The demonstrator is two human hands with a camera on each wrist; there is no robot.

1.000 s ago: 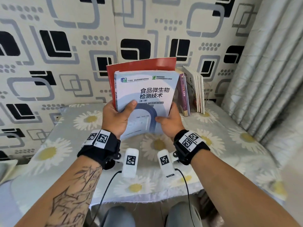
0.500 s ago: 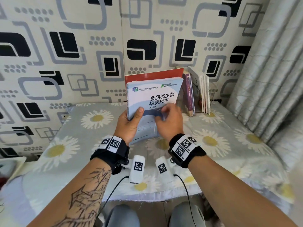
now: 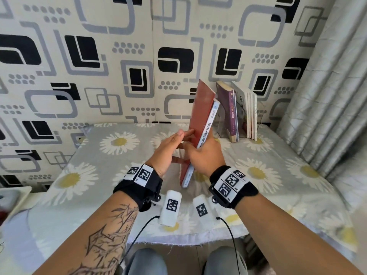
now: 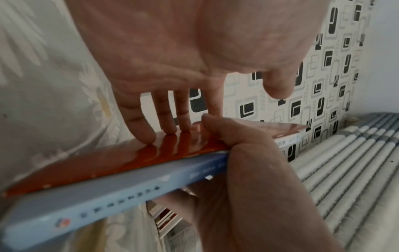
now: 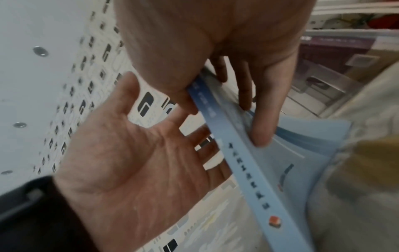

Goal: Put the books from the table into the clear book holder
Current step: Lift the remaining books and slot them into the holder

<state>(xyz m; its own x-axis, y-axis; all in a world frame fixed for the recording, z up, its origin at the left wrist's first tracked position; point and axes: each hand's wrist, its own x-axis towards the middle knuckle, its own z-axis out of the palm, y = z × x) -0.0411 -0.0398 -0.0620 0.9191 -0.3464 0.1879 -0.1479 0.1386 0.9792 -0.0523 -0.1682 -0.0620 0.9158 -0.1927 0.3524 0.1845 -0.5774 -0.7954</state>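
The left hand (image 3: 167, 149) is spread flat, fingers straight, their tips resting on the cover of the red book (image 3: 200, 120). That book and the blue book (image 3: 207, 133) beside it stand on edge together — held just above the daisy-print tabletop (image 3: 111, 169). The right hand (image 3: 205, 155) grips both, thumb on the red side, fingers curled on the blue cover. Further right, the clear book holder (image 3: 222, 128) stands with a purple book (image 3: 228, 112) and white books (image 3: 249, 114).

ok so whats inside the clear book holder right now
A purple book and several white-spined books stand upright in the clear book holder. Its base beneath them is hidden, and its left section looks unoccupied.
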